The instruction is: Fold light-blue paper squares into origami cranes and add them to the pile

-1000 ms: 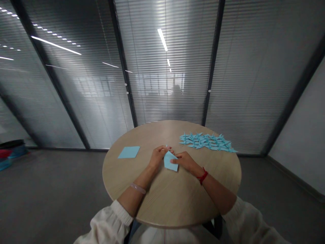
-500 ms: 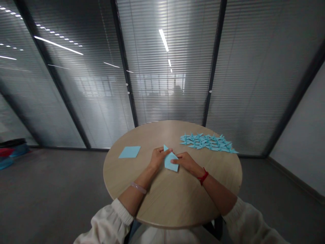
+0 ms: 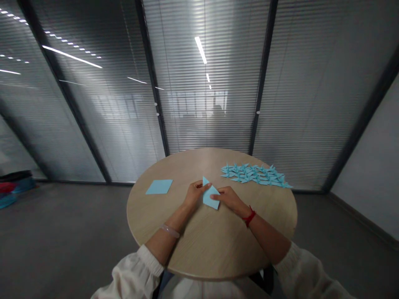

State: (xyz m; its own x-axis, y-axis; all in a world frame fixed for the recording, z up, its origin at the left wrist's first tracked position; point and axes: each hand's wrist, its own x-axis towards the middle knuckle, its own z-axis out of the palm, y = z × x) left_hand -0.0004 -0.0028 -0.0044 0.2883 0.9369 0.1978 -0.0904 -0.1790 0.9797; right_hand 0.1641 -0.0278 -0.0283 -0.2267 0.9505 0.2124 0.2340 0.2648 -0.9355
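A light blue folded paper (image 3: 210, 197) lies on the round wooden table (image 3: 212, 241) between my two hands. My left hand (image 3: 195, 192) pinches its upper left edge, with a pointed flap standing up above the fingers. My right hand (image 3: 229, 198) presses on the paper's right side with its fingers closed on it. Both wrists rest low over the tabletop.
A flat blue paper stack (image 3: 159, 186) lies at the table's left. Several folded blue paper cranes (image 3: 254, 173) are spread at the back right. Glass walls with blinds (image 3: 202, 83) stand behind the table. Coloured bags (image 3: 14, 187) sit on the floor far left.
The paper's top flap has been raised into a point above my left fingers. Both hands stayed in place on the paper.
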